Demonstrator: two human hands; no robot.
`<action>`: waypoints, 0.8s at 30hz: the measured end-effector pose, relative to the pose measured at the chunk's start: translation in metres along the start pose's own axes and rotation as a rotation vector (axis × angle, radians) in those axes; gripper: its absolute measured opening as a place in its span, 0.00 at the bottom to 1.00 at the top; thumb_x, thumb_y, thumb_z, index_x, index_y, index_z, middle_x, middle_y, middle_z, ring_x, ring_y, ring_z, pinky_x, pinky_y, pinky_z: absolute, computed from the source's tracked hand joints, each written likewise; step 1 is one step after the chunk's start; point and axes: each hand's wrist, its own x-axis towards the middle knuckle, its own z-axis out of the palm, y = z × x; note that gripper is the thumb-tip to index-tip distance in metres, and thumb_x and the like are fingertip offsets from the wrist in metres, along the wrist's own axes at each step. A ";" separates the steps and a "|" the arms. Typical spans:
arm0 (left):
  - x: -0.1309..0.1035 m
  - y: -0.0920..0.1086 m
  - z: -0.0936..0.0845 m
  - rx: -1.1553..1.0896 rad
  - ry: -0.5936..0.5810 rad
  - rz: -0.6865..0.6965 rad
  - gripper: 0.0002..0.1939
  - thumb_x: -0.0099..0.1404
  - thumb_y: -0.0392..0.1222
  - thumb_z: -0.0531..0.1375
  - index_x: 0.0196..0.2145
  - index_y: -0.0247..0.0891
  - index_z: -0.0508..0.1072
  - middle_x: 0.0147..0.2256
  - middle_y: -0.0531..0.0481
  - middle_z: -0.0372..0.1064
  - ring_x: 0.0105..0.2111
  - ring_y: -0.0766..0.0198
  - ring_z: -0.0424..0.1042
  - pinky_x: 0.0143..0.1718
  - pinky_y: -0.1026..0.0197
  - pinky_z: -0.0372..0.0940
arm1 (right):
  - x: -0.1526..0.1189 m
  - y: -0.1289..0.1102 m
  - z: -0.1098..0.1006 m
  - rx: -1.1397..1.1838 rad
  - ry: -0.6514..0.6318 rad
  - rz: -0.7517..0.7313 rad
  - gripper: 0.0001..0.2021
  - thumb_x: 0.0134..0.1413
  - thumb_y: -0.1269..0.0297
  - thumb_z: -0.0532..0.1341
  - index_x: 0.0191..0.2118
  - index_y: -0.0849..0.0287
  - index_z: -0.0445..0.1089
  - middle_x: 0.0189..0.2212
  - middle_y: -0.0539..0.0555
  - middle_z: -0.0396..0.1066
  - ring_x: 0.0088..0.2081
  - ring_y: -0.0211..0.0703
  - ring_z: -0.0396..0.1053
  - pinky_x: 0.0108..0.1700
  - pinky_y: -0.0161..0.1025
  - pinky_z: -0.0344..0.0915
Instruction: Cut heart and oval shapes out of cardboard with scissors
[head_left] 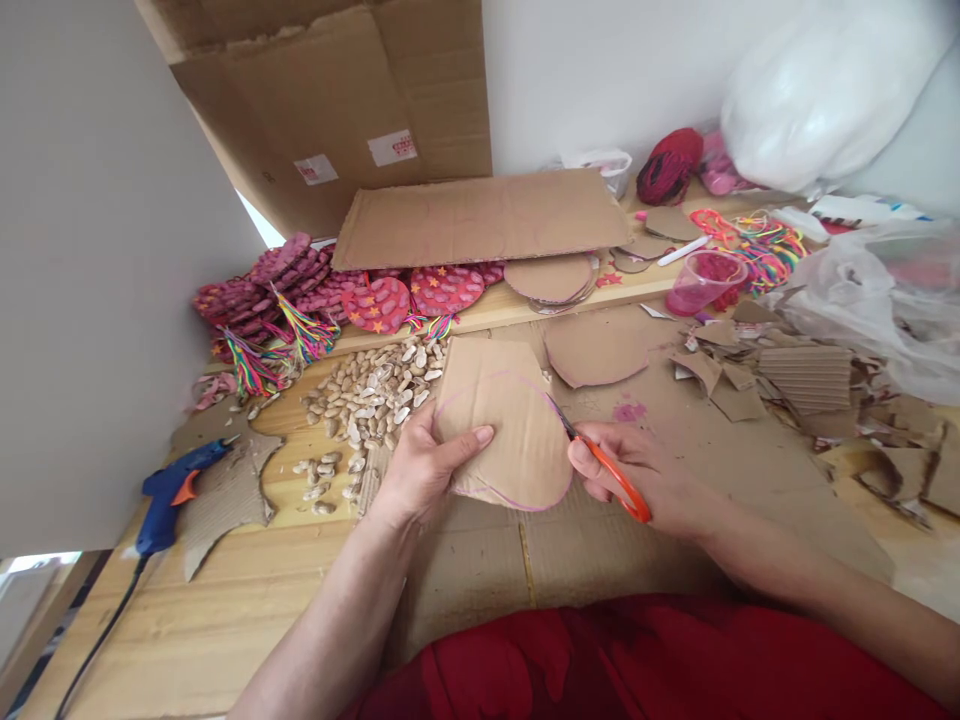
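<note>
My left hand (439, 455) is closed on a piece of cardboard (506, 425), its thumb lying across the top face. A pink-purple curved line is drawn on that piece, and its lower right edge is rounded along the line. My right hand (630, 470) grips scissors (615, 475) with orange handles. The dark blades meet the right edge of the cardboard, near the drawn line; how far apart they are is hard to tell. Behind the held piece lies another cut piece of cardboard (596, 345) on the large cardboard sheet (480, 565).
Peanut shells (375, 390) are heaped left of my hands. A blue glue gun (176, 490) rests at far left. Cardboard scraps (810, 385) pile up at right, near a pink plastic cup (705, 280). Red decorated discs (375, 303) with colourful tassels line the back.
</note>
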 end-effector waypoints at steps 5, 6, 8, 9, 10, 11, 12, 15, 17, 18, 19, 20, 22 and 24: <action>0.000 0.000 0.001 -0.024 0.011 0.012 0.29 0.49 0.39 0.75 0.48 0.35 0.76 0.44 0.42 0.80 0.38 0.55 0.79 0.38 0.59 0.75 | 0.001 -0.002 0.001 0.004 -0.022 -0.038 0.24 0.63 0.42 0.58 0.26 0.56 0.57 0.21 0.45 0.56 0.24 0.36 0.51 0.27 0.37 0.47; 0.000 0.001 0.001 -0.033 0.018 0.014 0.29 0.48 0.39 0.75 0.48 0.35 0.76 0.44 0.42 0.80 0.38 0.55 0.79 0.38 0.59 0.75 | 0.001 -0.003 0.001 0.009 -0.036 -0.047 0.23 0.63 0.42 0.58 0.27 0.56 0.57 0.22 0.46 0.57 0.25 0.37 0.52 0.28 0.37 0.48; 0.000 0.002 0.001 -0.046 0.023 0.022 0.28 0.48 0.39 0.75 0.48 0.35 0.76 0.44 0.42 0.80 0.38 0.54 0.80 0.38 0.58 0.75 | 0.001 -0.003 0.000 0.025 -0.062 -0.058 0.23 0.64 0.43 0.57 0.27 0.56 0.57 0.23 0.46 0.56 0.26 0.37 0.53 0.29 0.38 0.49; 0.000 0.002 0.001 -0.048 0.022 0.026 0.28 0.49 0.39 0.75 0.48 0.35 0.76 0.44 0.42 0.80 0.38 0.54 0.80 0.38 0.59 0.75 | 0.001 -0.003 0.000 0.031 -0.070 -0.060 0.22 0.65 0.43 0.56 0.28 0.56 0.58 0.23 0.46 0.56 0.26 0.38 0.53 0.30 0.38 0.49; 0.000 0.002 0.001 -0.048 0.018 0.028 0.29 0.49 0.39 0.75 0.49 0.35 0.76 0.44 0.42 0.80 0.38 0.55 0.80 0.38 0.59 0.75 | 0.001 -0.003 0.000 0.035 -0.074 -0.061 0.22 0.66 0.44 0.55 0.28 0.56 0.58 0.23 0.46 0.57 0.27 0.38 0.53 0.30 0.38 0.49; -0.001 0.002 0.001 -0.047 0.014 0.029 0.29 0.49 0.38 0.75 0.50 0.35 0.75 0.44 0.42 0.80 0.38 0.55 0.79 0.38 0.59 0.75 | 0.001 -0.003 0.000 0.036 -0.074 -0.062 0.22 0.66 0.44 0.55 0.28 0.56 0.58 0.23 0.46 0.57 0.27 0.38 0.54 0.30 0.38 0.49; -0.001 0.002 0.001 -0.045 0.011 0.029 0.30 0.50 0.38 0.75 0.51 0.35 0.75 0.44 0.42 0.80 0.38 0.55 0.79 0.39 0.59 0.75 | 0.001 -0.003 0.000 0.035 -0.072 -0.061 0.22 0.66 0.44 0.55 0.28 0.56 0.58 0.23 0.46 0.57 0.27 0.38 0.54 0.30 0.38 0.49; -0.001 0.000 0.001 -0.035 0.008 0.029 0.32 0.50 0.38 0.75 0.53 0.35 0.74 0.45 0.42 0.79 0.39 0.55 0.79 0.39 0.59 0.75 | 0.001 -0.001 -0.001 0.035 -0.068 -0.057 0.21 0.66 0.45 0.56 0.28 0.56 0.58 0.23 0.46 0.57 0.26 0.37 0.54 0.29 0.38 0.48; 0.000 -0.001 0.000 -0.032 0.002 0.028 0.33 0.50 0.38 0.75 0.53 0.34 0.74 0.45 0.42 0.79 0.39 0.55 0.79 0.40 0.59 0.75 | 0.001 0.002 -0.001 0.012 -0.055 -0.047 0.22 0.66 0.44 0.56 0.28 0.56 0.57 0.22 0.46 0.57 0.25 0.37 0.52 0.28 0.38 0.47; 0.000 -0.001 0.000 -0.033 -0.003 0.026 0.33 0.50 0.39 0.75 0.54 0.34 0.73 0.45 0.42 0.79 0.40 0.55 0.79 0.40 0.59 0.75 | 0.001 0.003 -0.001 -0.004 -0.043 -0.041 0.23 0.65 0.44 0.57 0.27 0.56 0.56 0.22 0.45 0.56 0.25 0.36 0.51 0.28 0.37 0.46; 0.000 -0.002 0.000 -0.034 -0.009 0.023 0.34 0.50 0.39 0.75 0.54 0.34 0.73 0.45 0.42 0.79 0.40 0.55 0.79 0.40 0.58 0.75 | 0.001 0.005 -0.001 -0.015 -0.030 -0.037 0.23 0.64 0.44 0.57 0.27 0.56 0.56 0.22 0.45 0.55 0.25 0.36 0.51 0.27 0.37 0.46; 0.001 -0.002 0.000 -0.037 -0.015 0.022 0.34 0.50 0.39 0.75 0.55 0.35 0.73 0.46 0.42 0.79 0.40 0.55 0.79 0.41 0.58 0.75 | 0.001 0.006 -0.001 -0.015 -0.016 -0.035 0.23 0.64 0.44 0.58 0.26 0.55 0.55 0.21 0.45 0.55 0.24 0.36 0.50 0.27 0.37 0.46; 0.001 -0.002 0.001 -0.041 -0.021 0.021 0.34 0.51 0.39 0.75 0.55 0.36 0.72 0.47 0.42 0.79 0.41 0.54 0.79 0.40 0.58 0.75 | 0.001 0.008 -0.001 0.018 -0.002 -0.029 0.23 0.64 0.44 0.58 0.26 0.55 0.55 0.20 0.44 0.54 0.23 0.35 0.49 0.26 0.36 0.45; 0.001 -0.003 0.001 -0.045 -0.019 0.023 0.34 0.51 0.38 0.75 0.55 0.36 0.72 0.48 0.42 0.78 0.41 0.54 0.79 0.40 0.58 0.75 | 0.000 0.009 0.000 0.065 0.003 -0.023 0.24 0.65 0.44 0.57 0.25 0.56 0.55 0.20 0.44 0.53 0.22 0.34 0.48 0.24 0.35 0.43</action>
